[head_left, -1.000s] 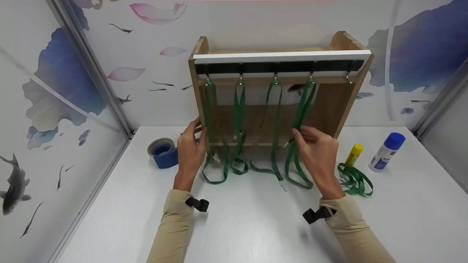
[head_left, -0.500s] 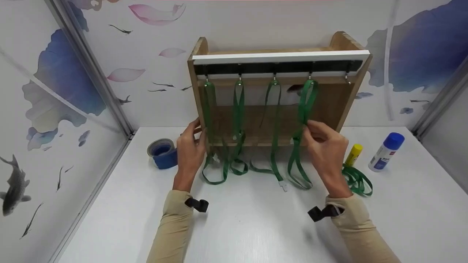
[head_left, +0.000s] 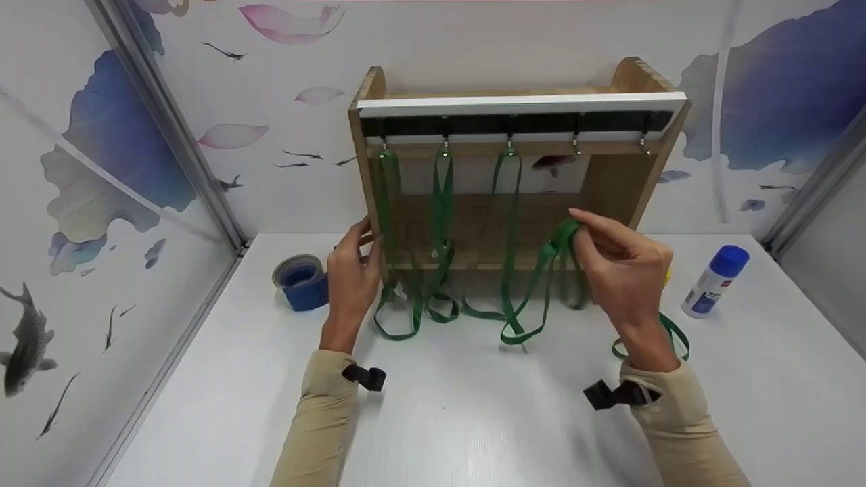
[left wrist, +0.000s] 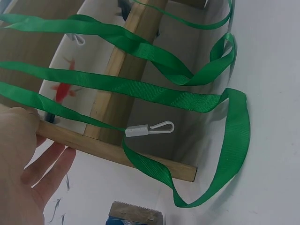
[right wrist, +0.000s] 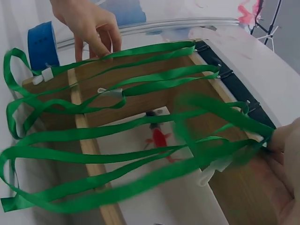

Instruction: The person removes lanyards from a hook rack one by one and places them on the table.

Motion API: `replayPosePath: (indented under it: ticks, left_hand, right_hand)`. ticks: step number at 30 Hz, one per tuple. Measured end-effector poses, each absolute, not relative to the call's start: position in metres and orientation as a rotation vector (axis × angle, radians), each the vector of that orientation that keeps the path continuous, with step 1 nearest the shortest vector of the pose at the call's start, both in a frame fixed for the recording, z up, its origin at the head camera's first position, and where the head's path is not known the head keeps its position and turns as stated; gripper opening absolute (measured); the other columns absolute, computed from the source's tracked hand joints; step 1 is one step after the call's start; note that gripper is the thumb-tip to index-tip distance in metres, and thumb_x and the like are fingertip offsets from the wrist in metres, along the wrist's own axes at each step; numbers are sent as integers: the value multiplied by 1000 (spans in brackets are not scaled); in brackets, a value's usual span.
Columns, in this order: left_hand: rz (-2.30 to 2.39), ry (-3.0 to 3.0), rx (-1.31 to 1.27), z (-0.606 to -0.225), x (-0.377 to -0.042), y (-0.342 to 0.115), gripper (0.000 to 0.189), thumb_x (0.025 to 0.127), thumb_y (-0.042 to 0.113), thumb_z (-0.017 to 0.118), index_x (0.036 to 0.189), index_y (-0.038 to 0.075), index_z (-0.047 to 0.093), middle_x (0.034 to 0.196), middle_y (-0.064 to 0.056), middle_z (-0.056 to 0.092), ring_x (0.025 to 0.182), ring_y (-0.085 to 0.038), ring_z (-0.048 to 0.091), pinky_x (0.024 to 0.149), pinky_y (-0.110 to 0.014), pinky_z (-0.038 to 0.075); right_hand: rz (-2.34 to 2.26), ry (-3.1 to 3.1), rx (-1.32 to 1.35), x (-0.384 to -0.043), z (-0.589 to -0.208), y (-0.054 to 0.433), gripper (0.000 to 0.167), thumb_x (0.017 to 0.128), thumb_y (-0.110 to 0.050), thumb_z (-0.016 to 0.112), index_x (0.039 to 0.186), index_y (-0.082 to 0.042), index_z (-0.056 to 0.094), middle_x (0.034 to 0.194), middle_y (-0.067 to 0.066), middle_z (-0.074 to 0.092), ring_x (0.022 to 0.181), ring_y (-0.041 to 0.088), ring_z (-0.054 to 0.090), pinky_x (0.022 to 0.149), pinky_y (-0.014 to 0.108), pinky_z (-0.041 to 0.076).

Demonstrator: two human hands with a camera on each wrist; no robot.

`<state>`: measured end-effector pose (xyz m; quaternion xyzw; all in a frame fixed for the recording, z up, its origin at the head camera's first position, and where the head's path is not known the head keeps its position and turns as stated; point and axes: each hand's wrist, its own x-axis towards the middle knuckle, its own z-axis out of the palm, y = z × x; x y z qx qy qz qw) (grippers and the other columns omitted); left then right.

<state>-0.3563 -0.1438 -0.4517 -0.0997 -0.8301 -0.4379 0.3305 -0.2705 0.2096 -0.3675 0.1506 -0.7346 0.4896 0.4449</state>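
Note:
My right hand (head_left: pixel 626 281) pinches a green lanyard (head_left: pixel 565 233) that is off the hooks. It hangs in loops in front of the shelf's right half, and a white plastic clip (right wrist: pixel 213 171) dangles from it in the right wrist view. With thumb and fingers on either side, my left hand (head_left: pixel 355 270) grips the left side panel of the wooden shelf (head_left: pixel 639 176). Three green lanyards hang from the left and middle hooks of the black strip (head_left: pixel 473 125) on the shelf's front. The two right-hand hooks (head_left: pixel 576 143) are bare.
Left of the shelf lies a roll of blue tape (head_left: pixel 304 291). A blue-capped white bottle (head_left: pixel 716 281) stands at the right. Another green lanyard (head_left: pixel 675 335) lies on the white table (head_left: pixel 440 419), partly behind my right hand, as does a yellow stick, mostly hidden.
The fourth lanyard from the left has come off its hook in my right hand. That hand has moved right with it. My left hand has stayed on the shelf's side.

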Motion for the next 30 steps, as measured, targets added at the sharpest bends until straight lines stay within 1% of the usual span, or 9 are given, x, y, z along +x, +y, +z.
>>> replayPosePath:
  ticks: [5, 8, 10, 13, 15, 16, 20, 26, 30]
  left_hand:
    - [-1148, -2175, -258, -452, -356, -144, 43, 109, 19, 68, 151, 12, 62, 143, -9, 73, 120, -26, 77, 90, -39, 68]
    - [-1151, -2173, -266, -452, -356, -144, 43, 109, 19, 67, 151, 12, 62, 143, -9, 73, 120, -26, 77, 90, -39, 68]
    - [-1154, -2172, -270, -452, -356, -143, 43, 109, 19, 67, 151, 12, 62, 143, -9, 73, 120, -26, 77, 90, -39, 68]
    - [-1156, -2173, -274, -452, -356, -143, 43, 109, 19, 67, 151, 12, 62, 143, -9, 73, 120, -26, 77, 90, -39, 68]
    - [-1156, -2177, -272, -452, -356, -143, 43, 109, 20, 67, 151, 12, 62, 143, -9, 73, 120, -26, 77, 90, -39, 68]
    - [-1158, -2179, -271, -452, -356, -143, 43, 109, 20, 67, 151, 12, 62, 143, -9, 73, 121, -26, 77, 91, -40, 68]
    - [-1162, -2184, -261, -452, -356, -144, 43, 109, 20, 67, 151, 13, 62, 143, -8, 73, 121, -26, 77, 91, -39, 68]
    - [-1138, -2172, -275, -452, -356, -145, 42, 109, 20, 67, 150, 11, 63, 141, -10, 74, 120, -26, 77, 90, -39, 68]
    - [-1137, -2169, -277, -453, -356, -145, 41, 110, 20, 67, 150, 10, 63, 141, -11, 74, 120, -27, 77, 90, -39, 68]
  right_hand:
    - [1243, -1946, 380, -272, -371, 220, 25, 97, 5, 73, 117, -4, 84, 108, 18, 83, 90, -12, 75, 80, 8, 59]
    - [1268, -1983, 373, -279, -378, 228, 24, 100, 1, 72, 118, -8, 84, 111, 14, 84, 91, -10, 76, 81, 9, 60]
    - [1287, -1996, 379, -281, -380, 233, 23, 104, -5, 69, 119, -11, 85, 112, 11, 84, 93, -7, 78, 75, 7, 58]
    - [1307, -2019, 383, -282, -380, 237, 21, 107, -13, 67, 119, -16, 85, 115, 7, 84, 96, -2, 79, 74, 10, 59]
    - [1315, -2046, 374, -281, -380, 238, 20, 107, -18, 70, 120, -17, 84, 117, 5, 84, 99, -3, 79, 77, 9, 59]
    - [1318, -2060, 368, -281, -380, 239, 19, 106, -19, 72, 121, -18, 84, 118, 4, 84, 100, -4, 78, 83, 10, 60]
    - [1301, -2116, 354, -281, -378, 239, 23, 101, -18, 79, 124, -17, 83, 121, 5, 83, 104, -11, 74, 92, 10, 58]
    - [1316, -2189, 399, -277, -376, 241, 29, 100, -17, 81, 128, -14, 79, 118, 8, 83, 102, -6, 77, 89, 12, 60]
    - [1399, -2285, 445, -275, -384, 240, 26, 100, -18, 81, 124, -9, 75, 115, 11, 84, 101, 0, 79, 89, 15, 61]
